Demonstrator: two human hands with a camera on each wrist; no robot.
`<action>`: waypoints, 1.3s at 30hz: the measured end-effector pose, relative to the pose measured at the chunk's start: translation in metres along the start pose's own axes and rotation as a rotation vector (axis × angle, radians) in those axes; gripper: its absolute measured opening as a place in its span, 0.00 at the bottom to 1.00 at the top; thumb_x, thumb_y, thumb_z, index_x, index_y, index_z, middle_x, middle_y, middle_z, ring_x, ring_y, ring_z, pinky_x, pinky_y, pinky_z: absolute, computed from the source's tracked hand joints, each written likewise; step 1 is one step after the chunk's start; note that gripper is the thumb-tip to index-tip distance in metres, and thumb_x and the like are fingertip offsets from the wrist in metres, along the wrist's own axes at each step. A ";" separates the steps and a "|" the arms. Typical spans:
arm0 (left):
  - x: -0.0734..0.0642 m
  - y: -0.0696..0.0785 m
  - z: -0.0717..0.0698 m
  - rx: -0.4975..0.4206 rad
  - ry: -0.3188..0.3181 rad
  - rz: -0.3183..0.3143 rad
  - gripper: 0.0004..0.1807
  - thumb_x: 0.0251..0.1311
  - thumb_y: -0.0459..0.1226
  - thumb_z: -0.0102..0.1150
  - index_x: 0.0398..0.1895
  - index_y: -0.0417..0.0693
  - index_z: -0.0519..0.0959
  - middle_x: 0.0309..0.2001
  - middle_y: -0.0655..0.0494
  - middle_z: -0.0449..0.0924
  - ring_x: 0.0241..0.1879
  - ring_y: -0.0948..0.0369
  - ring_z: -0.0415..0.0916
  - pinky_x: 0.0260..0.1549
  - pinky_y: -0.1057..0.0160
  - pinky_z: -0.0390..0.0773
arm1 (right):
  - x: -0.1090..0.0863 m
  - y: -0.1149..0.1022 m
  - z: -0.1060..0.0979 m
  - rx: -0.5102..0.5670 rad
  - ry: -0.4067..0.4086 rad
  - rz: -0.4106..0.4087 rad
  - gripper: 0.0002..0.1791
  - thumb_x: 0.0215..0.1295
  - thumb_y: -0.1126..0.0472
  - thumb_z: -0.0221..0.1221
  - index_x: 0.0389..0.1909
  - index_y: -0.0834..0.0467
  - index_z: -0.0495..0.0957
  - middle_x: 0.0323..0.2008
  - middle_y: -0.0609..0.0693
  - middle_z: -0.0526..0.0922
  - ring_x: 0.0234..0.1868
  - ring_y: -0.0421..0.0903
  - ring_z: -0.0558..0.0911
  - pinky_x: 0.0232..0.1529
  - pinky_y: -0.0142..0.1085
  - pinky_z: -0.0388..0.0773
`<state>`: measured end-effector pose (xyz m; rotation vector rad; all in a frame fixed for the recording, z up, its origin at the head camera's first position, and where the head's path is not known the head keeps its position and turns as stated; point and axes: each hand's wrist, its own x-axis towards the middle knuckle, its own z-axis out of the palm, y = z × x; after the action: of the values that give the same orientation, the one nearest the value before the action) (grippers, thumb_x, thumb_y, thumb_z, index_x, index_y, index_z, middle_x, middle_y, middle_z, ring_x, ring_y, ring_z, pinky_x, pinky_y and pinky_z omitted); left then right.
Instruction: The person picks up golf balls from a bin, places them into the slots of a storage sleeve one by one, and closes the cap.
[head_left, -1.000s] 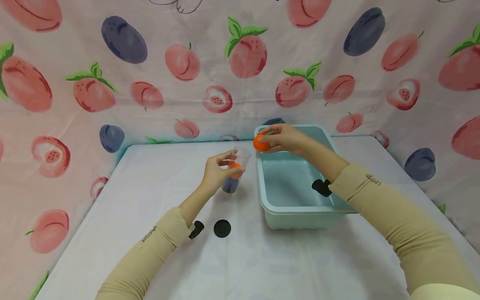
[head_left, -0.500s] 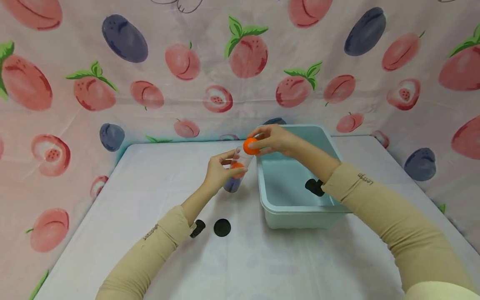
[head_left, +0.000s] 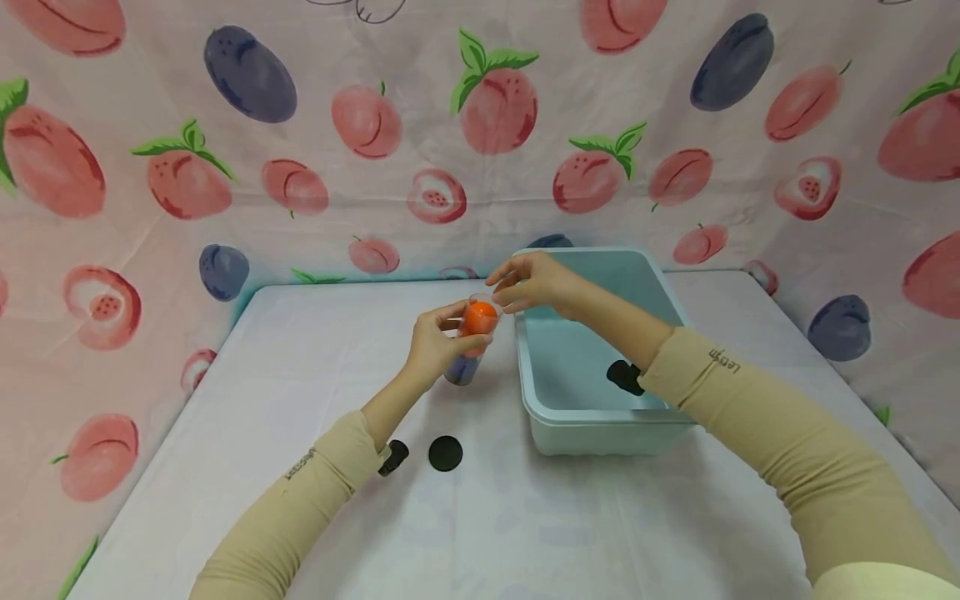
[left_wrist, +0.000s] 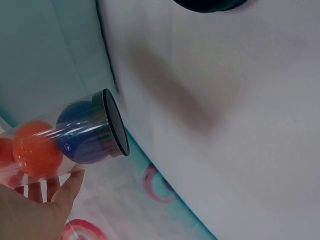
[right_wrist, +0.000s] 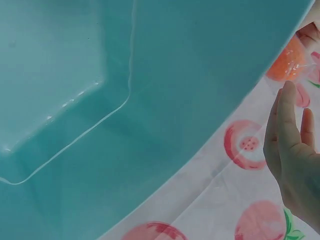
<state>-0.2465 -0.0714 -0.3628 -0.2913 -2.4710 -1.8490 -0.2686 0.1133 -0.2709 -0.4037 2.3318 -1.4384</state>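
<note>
My left hand [head_left: 435, 343] grips a clear plastic tube [head_left: 470, 353], held tilted above the white table. In the left wrist view a blue ball [left_wrist: 82, 132] sits at the tube's bottom, by a black end cap [left_wrist: 116, 122]. Above it comes an orange ball [left_wrist: 37, 149]. A second orange ball [head_left: 481, 317] lies just inside the tube's open mouth. Close beside that mouth is my right hand [head_left: 538, 283], its fingers fairly straight and holding nothing. The right wrist view shows this hand [right_wrist: 297, 155] apart from the orange ball.
A light blue bin [head_left: 528, 396] stands right of the tube, under my right forearm. On the table in front lies a black round disc [head_left: 446, 453]. Black wrist cameras [head_left: 393, 457] sit at the sleeve cuffs. A fruit-print cloth [head_left: 300, 225] hangs behind.
My right hand moved left from over the bin's edge to the tube's mouth and let go of the orange ball, which is now inside the tube. The left hand stayed nearly still.
</note>
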 end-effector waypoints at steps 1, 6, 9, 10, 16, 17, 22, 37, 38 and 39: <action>0.000 0.000 0.000 0.002 0.001 -0.001 0.30 0.46 0.34 0.72 0.57 0.44 0.76 0.57 0.47 0.77 0.52 0.49 0.74 0.48 0.54 0.80 | -0.001 -0.001 0.001 -0.002 0.001 -0.003 0.18 0.63 0.67 0.57 0.53 0.68 0.73 0.42 0.58 0.77 0.49 0.60 0.79 0.52 0.46 0.78; -0.001 0.002 -0.001 0.013 0.004 -0.009 0.29 0.47 0.34 0.71 0.57 0.44 0.76 0.57 0.47 0.77 0.52 0.50 0.73 0.48 0.53 0.79 | -0.006 -0.007 0.003 -0.008 0.006 -0.012 0.17 0.64 0.67 0.57 0.53 0.68 0.73 0.45 0.59 0.76 0.51 0.60 0.78 0.50 0.43 0.80; -0.001 0.003 -0.003 0.024 0.008 -0.009 0.29 0.47 0.33 0.71 0.57 0.44 0.76 0.57 0.47 0.77 0.52 0.50 0.73 0.49 0.52 0.78 | -0.010 -0.011 0.005 -0.008 0.004 -0.013 0.17 0.64 0.67 0.57 0.53 0.68 0.73 0.46 0.60 0.76 0.52 0.59 0.77 0.50 0.43 0.80; -0.001 0.003 -0.003 0.029 0.010 -0.006 0.29 0.47 0.33 0.71 0.57 0.44 0.76 0.57 0.47 0.76 0.52 0.50 0.73 0.50 0.52 0.78 | -0.011 -0.013 0.005 -0.005 0.004 -0.017 0.17 0.64 0.67 0.57 0.53 0.68 0.73 0.45 0.59 0.76 0.51 0.59 0.78 0.50 0.43 0.80; 0.000 0.004 -0.009 0.038 0.027 0.006 0.30 0.46 0.34 0.72 0.56 0.45 0.75 0.55 0.48 0.77 0.52 0.51 0.73 0.51 0.52 0.76 | -0.021 -0.025 0.009 0.006 0.009 -0.040 0.18 0.64 0.67 0.56 0.54 0.68 0.73 0.42 0.58 0.76 0.49 0.57 0.78 0.50 0.45 0.79; 0.000 0.005 -0.010 0.037 0.029 0.006 0.30 0.46 0.34 0.72 0.56 0.45 0.75 0.55 0.48 0.77 0.51 0.51 0.73 0.51 0.52 0.76 | -0.023 -0.027 0.010 0.006 0.013 -0.044 0.17 0.64 0.67 0.56 0.54 0.68 0.73 0.42 0.58 0.76 0.49 0.57 0.79 0.50 0.45 0.79; -0.001 0.004 -0.016 0.045 0.043 0.001 0.30 0.47 0.34 0.71 0.57 0.46 0.74 0.56 0.48 0.76 0.52 0.50 0.71 0.53 0.51 0.75 | -0.034 -0.037 0.019 0.021 0.027 -0.066 0.16 0.64 0.67 0.57 0.52 0.67 0.74 0.42 0.58 0.77 0.48 0.59 0.79 0.48 0.44 0.80; -0.009 -0.015 -0.034 0.063 0.115 -0.014 0.30 0.45 0.36 0.73 0.53 0.44 0.70 0.52 0.47 0.73 0.49 0.51 0.70 0.47 0.56 0.75 | -0.068 -0.030 0.056 0.229 0.046 -0.116 0.11 0.62 0.70 0.57 0.44 0.69 0.75 0.33 0.51 0.77 0.34 0.44 0.81 0.45 0.44 0.82; -0.010 -0.015 -0.036 0.065 0.117 -0.016 0.30 0.45 0.36 0.73 0.53 0.44 0.70 0.52 0.47 0.73 0.49 0.51 0.70 0.47 0.57 0.75 | -0.070 -0.029 0.059 0.238 0.041 -0.120 0.10 0.61 0.70 0.57 0.44 0.69 0.75 0.33 0.51 0.77 0.34 0.44 0.81 0.45 0.44 0.82; -0.010 -0.015 -0.037 0.065 0.119 -0.016 0.30 0.45 0.36 0.73 0.53 0.44 0.70 0.52 0.47 0.73 0.49 0.51 0.70 0.47 0.57 0.75 | -0.072 -0.028 0.061 0.241 0.036 -0.128 0.10 0.61 0.70 0.57 0.43 0.69 0.75 0.33 0.51 0.77 0.34 0.44 0.81 0.45 0.44 0.82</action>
<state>-0.2420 -0.1124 -0.3681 -0.1546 -2.4539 -1.7335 -0.1754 0.0831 -0.2589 -0.4682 2.1578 -1.7766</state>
